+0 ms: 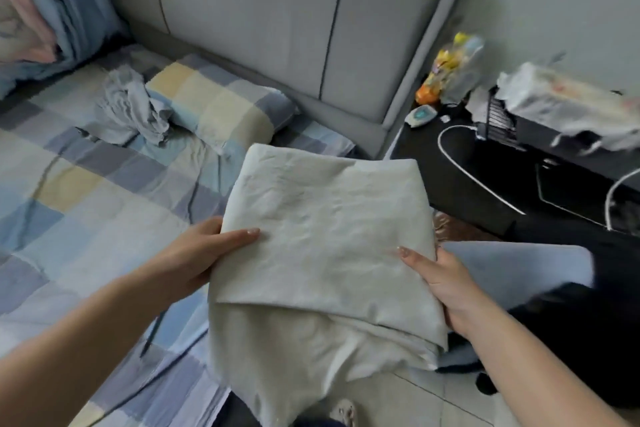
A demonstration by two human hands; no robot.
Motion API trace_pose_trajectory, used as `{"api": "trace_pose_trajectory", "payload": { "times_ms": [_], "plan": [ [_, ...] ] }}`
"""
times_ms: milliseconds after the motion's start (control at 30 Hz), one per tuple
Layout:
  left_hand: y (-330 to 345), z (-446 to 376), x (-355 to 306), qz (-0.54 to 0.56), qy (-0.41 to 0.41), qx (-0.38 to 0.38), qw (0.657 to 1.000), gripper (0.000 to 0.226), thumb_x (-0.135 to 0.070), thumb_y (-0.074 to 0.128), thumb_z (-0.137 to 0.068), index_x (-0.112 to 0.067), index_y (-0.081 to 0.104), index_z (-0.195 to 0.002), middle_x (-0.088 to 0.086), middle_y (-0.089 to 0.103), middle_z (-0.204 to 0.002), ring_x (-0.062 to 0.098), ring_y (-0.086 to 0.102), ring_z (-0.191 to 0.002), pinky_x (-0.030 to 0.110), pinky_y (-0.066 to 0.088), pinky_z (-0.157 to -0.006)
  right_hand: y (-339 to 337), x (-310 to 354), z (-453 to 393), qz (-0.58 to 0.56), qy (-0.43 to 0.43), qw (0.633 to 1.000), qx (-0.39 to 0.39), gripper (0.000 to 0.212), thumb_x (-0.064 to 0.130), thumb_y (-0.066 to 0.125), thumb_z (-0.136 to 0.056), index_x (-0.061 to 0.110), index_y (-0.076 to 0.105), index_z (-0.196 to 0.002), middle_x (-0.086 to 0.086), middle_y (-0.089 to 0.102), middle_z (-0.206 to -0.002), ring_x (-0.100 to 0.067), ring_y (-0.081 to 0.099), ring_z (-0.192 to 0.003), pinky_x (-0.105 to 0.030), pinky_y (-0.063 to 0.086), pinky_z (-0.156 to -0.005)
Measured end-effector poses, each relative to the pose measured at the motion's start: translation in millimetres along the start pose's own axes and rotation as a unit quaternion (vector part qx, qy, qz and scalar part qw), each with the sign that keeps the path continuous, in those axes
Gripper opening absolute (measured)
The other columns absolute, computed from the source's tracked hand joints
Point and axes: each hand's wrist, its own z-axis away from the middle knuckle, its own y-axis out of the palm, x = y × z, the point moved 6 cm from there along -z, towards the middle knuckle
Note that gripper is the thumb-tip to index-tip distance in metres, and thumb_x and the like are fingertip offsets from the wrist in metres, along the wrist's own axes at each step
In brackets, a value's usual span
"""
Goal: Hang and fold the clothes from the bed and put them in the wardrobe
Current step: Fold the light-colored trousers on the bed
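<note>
I hold a folded cream garment (322, 229) flat in the air above the edge of the bed (79, 191). My left hand (194, 253) grips its left edge, thumb on top, fingers underneath. My right hand (446, 284) grips the right edge the same way. A loose layer hangs below the fold. To carry it well, I judge I should keep both sides level and tuck that hanging layer. A crumpled grey garment (135, 107) lies beside the pillow (221, 104), not yet folded
</note>
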Motion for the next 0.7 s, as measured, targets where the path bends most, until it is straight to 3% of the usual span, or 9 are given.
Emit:
{"api": "trace_pose_trajectory", "payload": {
  "times_ms": [100, 200, 367, 400, 467, 533, 567, 633, 700],
  "plan": [
    [72, 3, -14, -0.042, 0.001, 0.067, 0.997, 0.082, -0.042, 0.093, -0.043, -0.005, 0.065, -0.111, 0.013, 0.072, -0.106, 0.027, 0.07, -0.095, 0.029, 0.059, -0.068, -59, 1, 61, -0.035, -0.023, 0.998, -0.056, 0.058, 0.036, 0.081, -0.058, 0.012, 0.065, -0.108, -0.008, 0.074, -0.097, -0.023, 0.072, -0.087, -0.03, 0.058, -0.068],
    [154, 1, -19, -0.07, -0.005, 0.133, 0.989, 0.058, -0.024, 0.087, -0.062, -0.002, 0.064, -0.111, 0.016, 0.072, -0.105, 0.028, 0.071, -0.091, 0.03, 0.059, -0.066, -127, -7, 119, -0.076, -0.048, 0.988, -0.129, 0.048, 0.027, 0.081, -0.063, 0.011, 0.066, -0.105, -0.009, 0.075, -0.094, -0.022, 0.072, -0.082, -0.029, 0.057, -0.064],
    [300, 7, -2, -0.131, -0.008, 0.237, 0.963, 0.09, -0.043, 0.095, -0.031, -0.006, 0.066, -0.109, 0.016, 0.072, -0.105, 0.031, 0.071, -0.091, 0.034, 0.059, -0.065, -236, -41, 214, -0.137, -0.07, 0.954, -0.258, 0.017, 0.015, 0.066, -0.083, 0.013, 0.065, -0.1, -0.003, 0.075, -0.082, -0.016, 0.072, -0.07, -0.023, 0.055, -0.053],
    [334, 12, 5, -0.133, -0.015, 0.258, 0.957, 0.091, -0.043, 0.095, -0.031, -0.005, 0.067, -0.109, 0.017, 0.072, -0.104, 0.031, 0.071, -0.09, 0.034, 0.059, -0.063, -260, -52, 235, -0.144, -0.068, 0.944, -0.288, 0.016, 0.016, 0.067, -0.083, 0.013, 0.066, -0.098, -0.002, 0.075, -0.08, -0.015, 0.072, -0.069, -0.024, 0.056, -0.054],
    [398, 22, 22, -0.134, -0.031, 0.298, 0.945, 0.073, -0.035, 0.092, -0.052, -0.004, 0.065, -0.112, 0.017, 0.072, -0.103, 0.033, 0.071, -0.091, 0.038, 0.059, -0.066, -303, -71, 276, -0.149, -0.06, 0.929, -0.333, 0.027, 0.024, 0.072, -0.076, 0.014, 0.067, -0.101, -0.002, 0.076, -0.084, -0.018, 0.072, -0.075, -0.03, 0.059, -0.066],
    [456, 33, 40, -0.154, -0.04, 0.32, 0.934, 0.062, -0.027, 0.087, -0.064, -0.002, 0.063, -0.115, 0.018, 0.071, -0.106, 0.036, 0.069, -0.096, 0.047, 0.056, -0.083, -344, -88, 314, -0.155, -0.055, 0.916, -0.366, 0.043, 0.032, 0.074, -0.068, 0.013, 0.067, -0.106, -0.004, 0.075, -0.089, -0.021, 0.072, -0.081, -0.035, 0.058, -0.076],
    [488, 38, 52, -0.166, -0.044, 0.342, 0.924, 0.07, -0.03, 0.09, -0.058, -0.002, 0.064, -0.115, 0.018, 0.071, -0.107, 0.037, 0.068, -0.099, 0.05, 0.053, -0.089, -365, -98, 336, -0.161, -0.053, 0.907, -0.386, 0.039, 0.031, 0.074, -0.071, 0.012, 0.066, -0.105, -0.004, 0.076, -0.087, -0.02, 0.073, -0.078, -0.031, 0.058, -0.07],
    [545, 54, 72, -0.192, -0.051, 0.396, 0.897, 0.089, -0.042, 0.095, -0.039, -0.002, 0.066, -0.113, 0.018, 0.07, -0.109, 0.036, 0.068, -0.1, 0.047, 0.056, -0.086, -399, -118, 375, -0.179, -0.053, 0.889, -0.419, 0.025, 0.026, 0.071, -0.08, 0.013, 0.066, -0.1, -0.001, 0.075, -0.08, -0.016, 0.072, -0.069, -0.023, 0.055, -0.054],
    [592, 67, 90, -0.21, -0.056, 0.441, 0.871, 0.086, -0.045, 0.092, -0.043, -0.004, 0.065, -0.114, 0.017, 0.07, -0.11, 0.035, 0.068, -0.101, 0.044, 0.056, -0.083, -426, -141, 406, -0.188, -0.052, 0.865, -0.463, 0.033, 0.029, 0.075, -0.073, 0.015, 0.065, -0.1, -0.002, 0.076, -0.082, -0.02, 0.072, -0.073, -0.027, 0.056, -0.059]
  ]
}}
